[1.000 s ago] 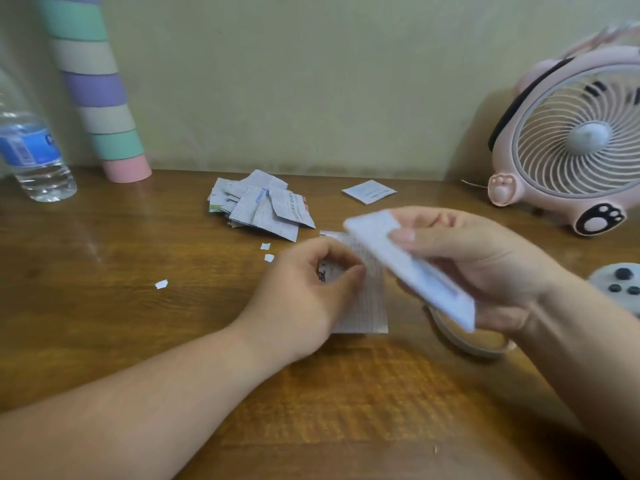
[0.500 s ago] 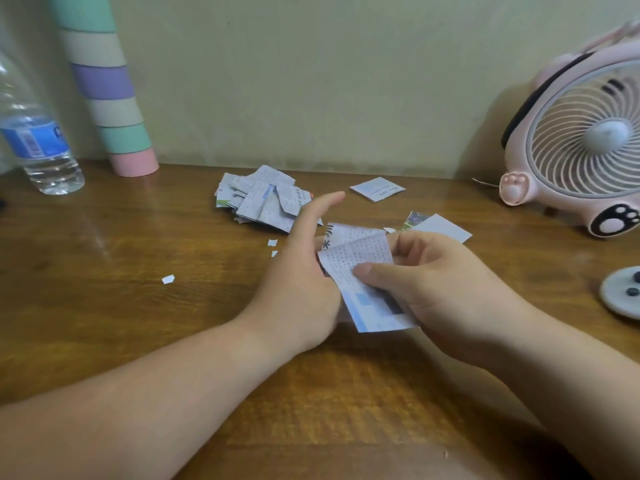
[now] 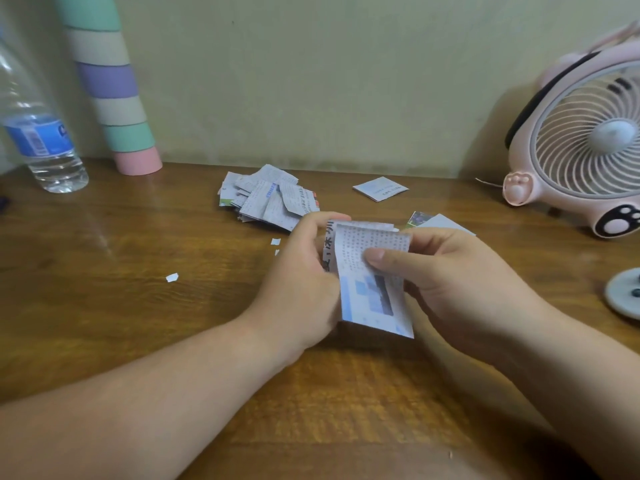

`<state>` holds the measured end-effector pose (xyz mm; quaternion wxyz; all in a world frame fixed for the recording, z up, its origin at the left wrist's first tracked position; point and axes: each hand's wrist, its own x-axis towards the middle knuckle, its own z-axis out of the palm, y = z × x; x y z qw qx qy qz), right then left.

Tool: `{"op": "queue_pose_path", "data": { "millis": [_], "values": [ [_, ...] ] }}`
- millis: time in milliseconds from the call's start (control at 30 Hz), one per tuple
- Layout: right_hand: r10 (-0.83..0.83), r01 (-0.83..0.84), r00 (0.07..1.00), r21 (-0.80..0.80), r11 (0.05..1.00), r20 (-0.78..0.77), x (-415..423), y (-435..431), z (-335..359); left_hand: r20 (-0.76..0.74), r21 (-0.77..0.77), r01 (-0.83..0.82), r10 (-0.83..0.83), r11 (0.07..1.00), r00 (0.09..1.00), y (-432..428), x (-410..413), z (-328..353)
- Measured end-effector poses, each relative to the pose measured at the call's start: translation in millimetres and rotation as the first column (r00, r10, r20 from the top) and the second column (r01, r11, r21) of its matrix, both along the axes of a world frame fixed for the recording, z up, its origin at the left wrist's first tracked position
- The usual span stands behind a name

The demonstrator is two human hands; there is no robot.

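A printed paper piece (image 3: 372, 271), covered in small text with a blue patch low down, is held upright over the wooden table (image 3: 138, 306) at the centre. My left hand (image 3: 301, 285) grips its left edge with curled fingers. My right hand (image 3: 450, 285) holds its right side, thumb pressed across the front. A second strip with large dark print shows just behind the left edge. A pile of torn printed paper pieces (image 3: 268, 199) lies behind my hands.
A folded paper square (image 3: 380, 188) and another piece (image 3: 436, 221) lie toward the back right. Small paper scraps (image 3: 172, 277) dot the table. A water bottle (image 3: 38, 133) and striped pastel tube (image 3: 114, 95) stand back left. A pink fan (image 3: 585, 147) and round white device (image 3: 625, 294) sit at right.
My right hand brought the paper piece in from the right and down to the centre. My left hand lifted off the sheet on the table and took the piece's left edge.
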<state>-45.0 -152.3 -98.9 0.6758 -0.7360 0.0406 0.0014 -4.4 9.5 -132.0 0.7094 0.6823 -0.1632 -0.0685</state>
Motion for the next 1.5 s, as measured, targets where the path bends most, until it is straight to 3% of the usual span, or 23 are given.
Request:
{"op": "queue_pose_path", "data": {
  "millis": [100, 200, 567, 733, 833, 933, 1133, 1500],
  "values": [
    [-0.043, 0.043, 0.999, 0.028, 0.999, 0.014, 2, -4, -2, -0.072, -0.148, 0.07, -0.082, 0.987, 0.994, -2, -3, 1],
    [-0.013, 0.013, 1.0, 0.134, 0.991, -0.001, 3, -10, -2, -0.145, -0.262, -0.003, -0.036, 0.965, 0.989, -2, -1, 4],
    [0.022, -0.021, 1.0, 0.052, 0.998, -0.014, 0, -9, 5, -0.14, -0.109, -0.082, 0.067, 0.991, 0.988, -1, -1, 8],
    [-0.018, 0.026, 0.997, 0.107, 0.994, -0.074, 0, -2, 1, -0.087, -0.077, -0.123, 0.116, 0.989, 0.989, -3, -4, 7],
    [0.046, -0.011, 0.989, 0.245, 0.97, -0.138, 0, -2, 6, -0.067, -0.071, -0.152, 0.148, 0.986, 0.987, -3, -2, 3],
    [0.111, -0.054, 0.981, 0.323, 0.945, -0.162, 0, -4, 9, -0.073, -0.086, -0.147, 0.141, 0.985, 0.987, -3, 0, 2],
    [0.091, -0.055, 0.988, 0.258, 0.965, -0.127, 0, -4, 5, -0.053, -0.098, -0.081, 0.076, 0.992, 0.996, -3, -1, 1],
    [0.083, -0.047, 0.988, 0.254, 0.966, -0.133, 0, -6, 8, -0.116, -0.258, -0.047, 0.017, 0.965, 0.993, 0, 4, 0]
  ]
}}
